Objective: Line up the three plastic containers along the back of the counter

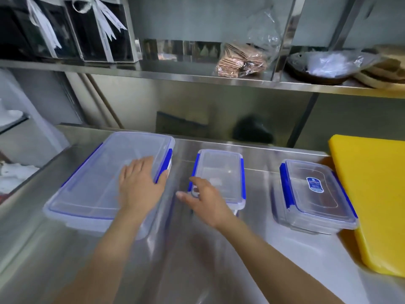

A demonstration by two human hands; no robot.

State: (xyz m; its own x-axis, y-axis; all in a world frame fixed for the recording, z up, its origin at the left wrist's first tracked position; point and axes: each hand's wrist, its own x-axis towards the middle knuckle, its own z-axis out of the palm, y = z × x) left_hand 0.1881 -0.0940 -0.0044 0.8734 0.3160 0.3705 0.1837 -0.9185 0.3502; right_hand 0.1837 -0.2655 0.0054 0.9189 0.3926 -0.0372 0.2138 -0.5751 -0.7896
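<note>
Three clear plastic containers with blue clip lids stand on the steel counter [197, 260]. The large container [92, 183] is at the left, and my left hand [140, 183] lies flat on the right part of its lid, fingers together. The small container [221, 172] is in the middle. My right hand [206, 198] rests at its near left corner with fingers spread, thumb pointing left. The medium container [315, 198], with a blue label on its lid, stands at the right, untouched.
A thick yellow cutting board [372, 194] lies at the right, close to the medium container. A steel shelf [175, 73] above holds black gift boxes, a bag of brown packets and a bowl. The counter's left edge drops off near the large container.
</note>
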